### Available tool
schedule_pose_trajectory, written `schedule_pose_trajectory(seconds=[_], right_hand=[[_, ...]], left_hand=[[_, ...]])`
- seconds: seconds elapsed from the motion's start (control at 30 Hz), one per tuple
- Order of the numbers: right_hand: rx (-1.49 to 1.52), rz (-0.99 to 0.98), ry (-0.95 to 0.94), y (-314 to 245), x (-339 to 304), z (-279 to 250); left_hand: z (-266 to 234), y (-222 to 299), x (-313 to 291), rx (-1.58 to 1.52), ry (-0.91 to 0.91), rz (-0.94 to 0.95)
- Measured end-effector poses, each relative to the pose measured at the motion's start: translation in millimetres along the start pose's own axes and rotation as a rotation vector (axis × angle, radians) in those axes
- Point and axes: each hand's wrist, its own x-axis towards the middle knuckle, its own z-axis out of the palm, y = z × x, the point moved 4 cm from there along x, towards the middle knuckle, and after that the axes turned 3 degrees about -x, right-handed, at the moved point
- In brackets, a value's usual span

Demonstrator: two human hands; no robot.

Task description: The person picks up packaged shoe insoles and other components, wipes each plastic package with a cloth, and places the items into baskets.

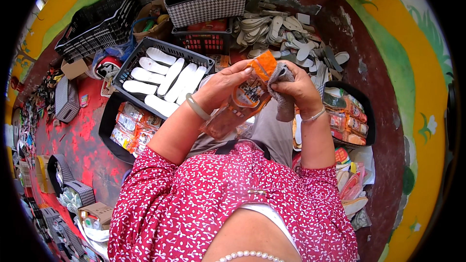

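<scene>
My left hand (219, 89) is closed on the edge of a clear plastic packet (248, 98) with an orange top strip and orange printing. The packet hangs tilted above my lap; its contents are hard to make out. My right hand (302, 89) is pinched on a grey cloth (283, 98), which lies against the packet's upper right side. Whether the right fingers also grip the packet's edge is hidden by the cloth. Just beyond my left forearm, several white insoles (171, 78) lie in a black plastic crate (127, 64).
Black boxes with orange packets stand at my left (108, 128) and right (372, 128). Loose insoles (272, 29) are heaped by the wall. A houndstooth bin (206, 9) tops another crate (201, 43); a black slatted crate (94, 29) is at the far left. Bagged goods (352, 184) lie near my right elbow.
</scene>
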Motion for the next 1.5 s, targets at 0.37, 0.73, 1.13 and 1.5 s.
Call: schedule_pose_trajectory(seconds=[0.37,0.73,1.13,1.5], right_hand=[[0.101,-0.065,0.102,7.0,9.8,-16.1],[-0.002,-0.084,0.156,-19.2,7.1,-34.2],[-0.002,-0.008,0.099,-19.2,15.3,-42.2],[0.068,-0.312,0.47,-55.3,3.2,-120.8]], left_hand=[[14.1,-10.4,0.8,0.221,-0.244,-0.093],[5.7,-17.6,-0.4,0.059,-0.213,-0.242],[2.0,-14.0,0.5,0.028,-0.206,-0.225],[-36.4,-2.6,-7.2,-0.141,0.016,-0.078]])
